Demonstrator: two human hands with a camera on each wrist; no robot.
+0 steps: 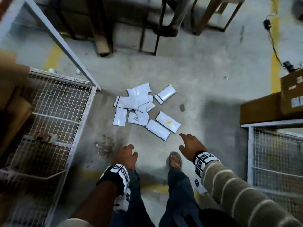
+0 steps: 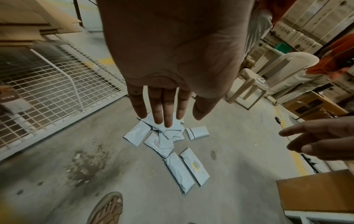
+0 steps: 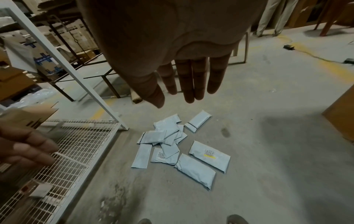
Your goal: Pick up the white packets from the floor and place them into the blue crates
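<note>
1. On floor at 12 o'clock from my feet: white packets, approx a dozen, loose pile w/ some overlapping; all on concrete, none lifted.
2. Nearest packet at 1 o'clock, lying flat & separate, labelled packet touching its far side.
3. Right hand: fingers spread, holding nothing, above floor, near nearest packet.
4. Left hand: fingers straight per wrist view, nothing held, by my knee.
5. Blue crates: not in view; I can't tell which way to carry.
6. Wire cage at 9 o'clock; cardboard box at 3 o'clock.
7. My call: take singles first, pinch by short edge, one per hand; slick film likely slips if stacked.
</note>
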